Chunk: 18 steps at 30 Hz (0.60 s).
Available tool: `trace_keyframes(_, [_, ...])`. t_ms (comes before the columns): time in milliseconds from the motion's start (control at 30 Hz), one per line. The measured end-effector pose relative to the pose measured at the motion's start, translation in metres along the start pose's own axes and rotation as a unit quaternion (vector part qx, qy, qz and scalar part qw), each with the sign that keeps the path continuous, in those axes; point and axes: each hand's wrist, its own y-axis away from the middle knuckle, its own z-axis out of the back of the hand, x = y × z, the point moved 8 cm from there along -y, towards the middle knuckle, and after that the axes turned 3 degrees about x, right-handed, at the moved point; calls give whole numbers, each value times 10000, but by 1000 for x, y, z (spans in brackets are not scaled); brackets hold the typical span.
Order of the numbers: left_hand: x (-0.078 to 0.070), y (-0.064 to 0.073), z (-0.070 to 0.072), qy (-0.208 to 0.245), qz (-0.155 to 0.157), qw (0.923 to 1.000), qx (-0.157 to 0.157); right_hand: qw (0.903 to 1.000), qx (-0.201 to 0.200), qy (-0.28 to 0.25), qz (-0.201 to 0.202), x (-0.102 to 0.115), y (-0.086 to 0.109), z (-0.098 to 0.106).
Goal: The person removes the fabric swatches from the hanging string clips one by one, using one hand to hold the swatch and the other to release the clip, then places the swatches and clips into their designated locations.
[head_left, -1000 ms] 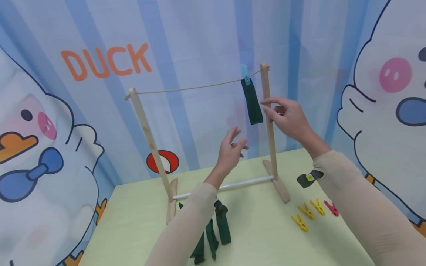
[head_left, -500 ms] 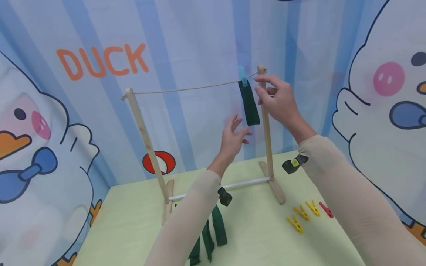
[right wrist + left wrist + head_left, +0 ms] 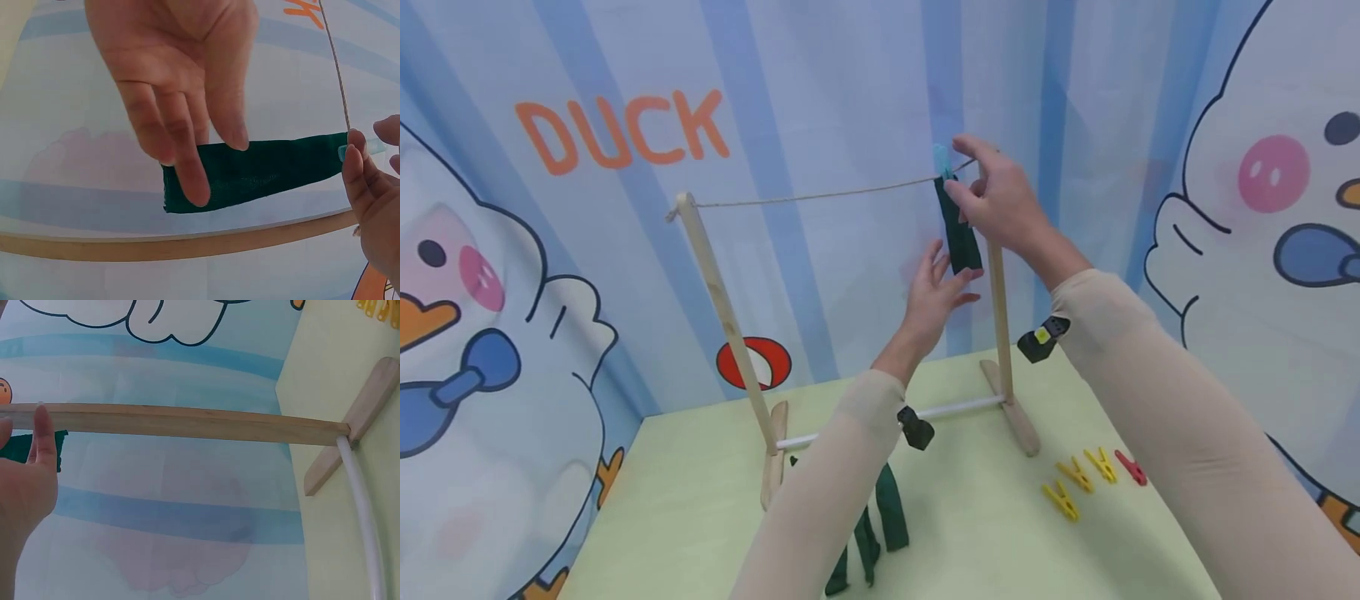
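A dark green cloth strip [image 3: 953, 221] hangs near the right end of a cord [image 3: 820, 196], clipped by a light blue clothespin [image 3: 941, 155]. My right hand [image 3: 1003, 200] is at the strip's top, index finger and thumb spread beside the clothespin. In the right wrist view its fingertips overlap the clothespin [image 3: 342, 153]; firm contact cannot be told. My left hand [image 3: 927, 308] is at the strip's lower end, fingers extended. Its fingers and thumb lie across the cloth [image 3: 281, 162] in the right wrist view, without a visible pinch.
The cord spans two wooden posts [image 3: 718, 308], joined low by a white rod [image 3: 962, 407]. More green strips [image 3: 891, 508] lie on the pale table [image 3: 985, 533], partly behind my left sleeve. Yellow clothespins [image 3: 1062, 502] and a red clothespin [image 3: 1131, 468] lie at right. A duck-print curtain [image 3: 850, 83] hangs behind.
My right hand has risen and moved left from beside the post to the top of the strip. My left hand has risen to the strip's lower end.
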Motion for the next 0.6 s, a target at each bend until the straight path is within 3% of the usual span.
trace_keyframes(400, [-1,-8,3,84,-17,9999,-115,9979,257,-441,-391,2,-11,-6])
trace_keyframes(600, [-6,-9,9,-250,-131,9985,-469,9965,202,-589,-565,0,-17,-4])
